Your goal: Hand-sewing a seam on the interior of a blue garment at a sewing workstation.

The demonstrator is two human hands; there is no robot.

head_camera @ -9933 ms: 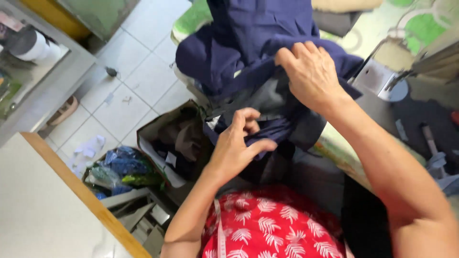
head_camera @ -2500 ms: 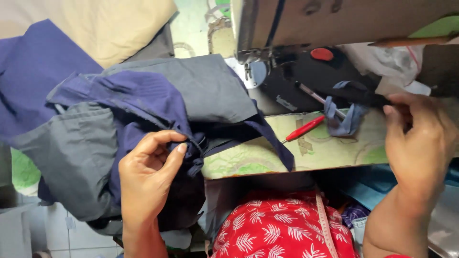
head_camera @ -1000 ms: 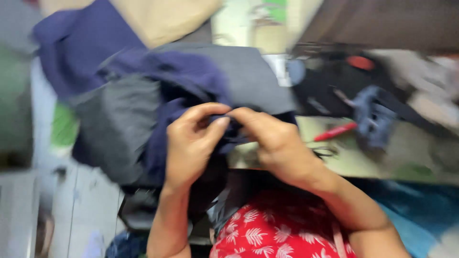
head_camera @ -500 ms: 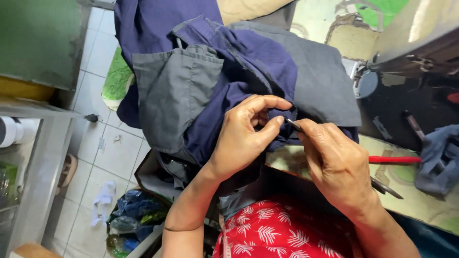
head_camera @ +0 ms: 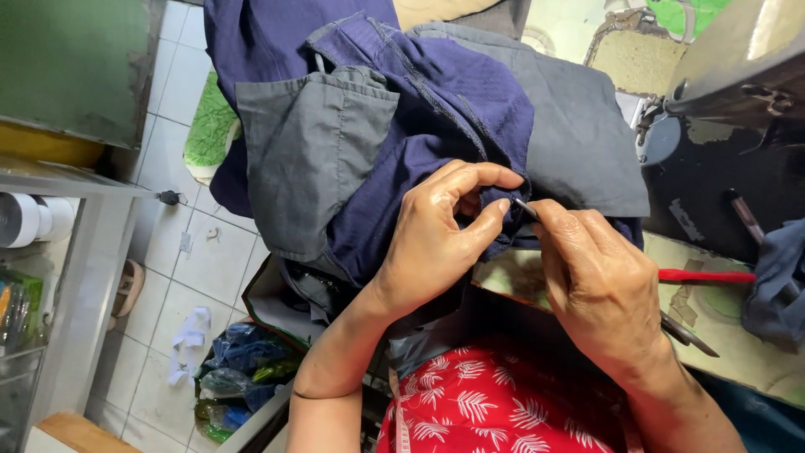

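Two bare hands are working a navy blue woven garment (head_camera: 436, 109): left hand (head_camera: 440, 243) pinching its seam, right hand (head_camera: 599, 285) gripping a thin metal tool (head_camera: 526, 208) against it.

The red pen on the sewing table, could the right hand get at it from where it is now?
Probably yes. The red pen lies uncovered just beside the right hand, with nothing between them, though that hand already pinches a small metal tool.

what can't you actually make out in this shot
Head view only:
- Thin metal tool in the right hand: its handle is hidden inside the fist.
- Navy fabric garment: the pinched seam is covered by the left hand.
- Grey sewing machine: cut off by the top and right edges.
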